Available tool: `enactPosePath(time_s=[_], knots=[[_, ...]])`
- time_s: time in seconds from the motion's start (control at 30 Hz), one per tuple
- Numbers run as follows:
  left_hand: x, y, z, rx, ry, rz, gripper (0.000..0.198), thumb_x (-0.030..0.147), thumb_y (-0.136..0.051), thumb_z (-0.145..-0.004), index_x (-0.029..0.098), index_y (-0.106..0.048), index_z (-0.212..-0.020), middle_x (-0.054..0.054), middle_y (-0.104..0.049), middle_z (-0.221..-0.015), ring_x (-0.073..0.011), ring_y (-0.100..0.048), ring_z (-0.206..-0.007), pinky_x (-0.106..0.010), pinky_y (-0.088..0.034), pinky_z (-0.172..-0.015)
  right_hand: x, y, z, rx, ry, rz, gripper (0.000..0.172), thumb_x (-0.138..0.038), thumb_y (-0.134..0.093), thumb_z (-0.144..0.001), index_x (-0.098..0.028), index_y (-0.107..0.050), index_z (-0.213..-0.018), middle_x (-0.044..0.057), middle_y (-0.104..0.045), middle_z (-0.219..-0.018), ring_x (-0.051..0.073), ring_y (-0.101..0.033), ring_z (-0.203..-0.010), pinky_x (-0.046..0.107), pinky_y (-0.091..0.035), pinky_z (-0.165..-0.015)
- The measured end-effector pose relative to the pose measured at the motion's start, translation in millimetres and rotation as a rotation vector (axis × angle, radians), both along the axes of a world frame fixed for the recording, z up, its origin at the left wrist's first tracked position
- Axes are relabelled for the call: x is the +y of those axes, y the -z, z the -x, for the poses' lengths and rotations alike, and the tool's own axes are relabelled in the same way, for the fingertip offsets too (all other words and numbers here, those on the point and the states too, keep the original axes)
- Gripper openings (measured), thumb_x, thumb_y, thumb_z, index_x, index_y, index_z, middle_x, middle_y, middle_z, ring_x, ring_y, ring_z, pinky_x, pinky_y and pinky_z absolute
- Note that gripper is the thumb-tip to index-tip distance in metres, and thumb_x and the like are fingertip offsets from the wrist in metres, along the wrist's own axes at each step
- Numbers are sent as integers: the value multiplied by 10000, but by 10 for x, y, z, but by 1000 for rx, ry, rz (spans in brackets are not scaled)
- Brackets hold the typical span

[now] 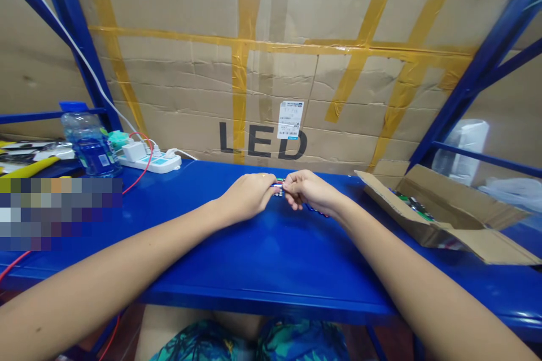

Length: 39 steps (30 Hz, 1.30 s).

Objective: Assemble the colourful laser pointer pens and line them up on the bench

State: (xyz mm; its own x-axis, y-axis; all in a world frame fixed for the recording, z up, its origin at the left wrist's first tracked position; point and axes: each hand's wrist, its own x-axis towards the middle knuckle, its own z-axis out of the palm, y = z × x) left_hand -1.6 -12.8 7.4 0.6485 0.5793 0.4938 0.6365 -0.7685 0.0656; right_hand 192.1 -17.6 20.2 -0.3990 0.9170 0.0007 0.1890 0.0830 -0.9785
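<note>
Close together above the blue table (262, 259), my two hands meet near the middle. My left hand (249, 194) is closed, its thumb and fingers pinching a bundle of small shiny pieces (278, 186) with green, red and silver parts. At the right end of that bundle, my right hand (309, 189) is closed too, fingertips pressed together on it. A dark blue and reddish strand (315, 211) shows just below my right hand. The fingers hide most of the bundle, so its kind cannot be made out.
An open cardboard box (449, 231) with small green and dark pieces (415, 204) stands at right. Left are a blue-capped bottle (91, 144), a white power strip (158, 164) and a red cable (141, 175). A large cardboard sheet (190, 79) rises behind the table.
</note>
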Motion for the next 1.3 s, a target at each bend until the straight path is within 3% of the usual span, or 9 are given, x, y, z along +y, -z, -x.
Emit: enactPosePath(time_s=[0.13,0.27,0.4,0.5,0.63,0.73,0.83,0.93,1.3], knots=[[-31,19,-6,24,79,-63,186,239,-441,-958,131,-590,-987,-120,-673,-983,-233,-646,-880,-349,-501,-760,13,-6,-38,58,-59,171,178,-197,-626,-723,-160,-520,-585,8,-541,-467,102,-480,-372,220,-305,-364],[-85,-2,-45,-101,54,21,177,271,-447,-948,153,-578,-937,-95,-678,-934,-221,-640,-836,-337,-485,-725,3,-3,-20,73,-68,13,191,-246,-675,-733,-173,-518,-653,-4,-575,-511,104,-521,-432,215,-365,-413],[-119,-61,-73,-196,18,249,309,328,-363,-972,171,-607,-865,-68,-694,-852,-199,-633,-762,-325,-465,-686,-16,-4,31,26,-98,-229,220,-312,-692,-772,-193,-510,-742,-21,-609,-565,109,-548,-488,224,-402,-456],[-55,-89,-58,-285,104,474,424,338,-302,-975,162,-619,-757,-54,-686,-769,-166,-620,-710,-293,-470,-657,-24,-12,54,-15,-95,-307,231,-336,-674,-793,-195,-501,-735,-21,-605,-576,111,-549,-501,228,-398,-453],[57,-92,-22,-313,139,752,382,346,-329,-948,149,-619,-794,-30,-653,-668,-129,-579,-558,-251,-453,-545,-14,-6,51,-46,-55,-356,203,-318,-647,-806,-192,-507,-732,-10,-619,-603,114,-560,-521,229,-405,-456],[55,-70,-8,-250,65,606,333,344,-376,-943,163,-608,-786,-19,-648,-668,-135,-576,-565,-255,-434,-552,3,26,47,-72,-10,-345,198,-312,-664,-793,-188,-521,-734,-9,-617,-589,111,-552,-497,224,-398,-441],[9,-18,-1,-156,-5,272,227,289,-447,-931,167,-623,-856,-64,-696,-841,-203,-640,-788,-307,-465,-688,11,67,61,-94,49,-295,212,-323,-657,-800,-184,-523,-715,-6,-606,-558,100,-526,-452,216,-382,-418],[-16,33,1,-75,-18,99,155,226,-467,-928,164,-603,-967,-100,-693,-974,-242,-645,-905,-353,-477,-774,1,85,83,-86,69,-243,241,-344,-662,-802,-185,-514,-697,-1,-606,-545,96,-517,-436,211,-380,-409],[-25,-57,-77,-183,-14,107,312,206,-362,-966,159,-613,-788,-75,-651,-817,-204,-608,-797,-366,-481,-773,-19,6,68,-49,79,-305,215,-322,-683,-782,-182,-538,-709,3,-621,-560,111,-546,-465,227,-410,-435]])
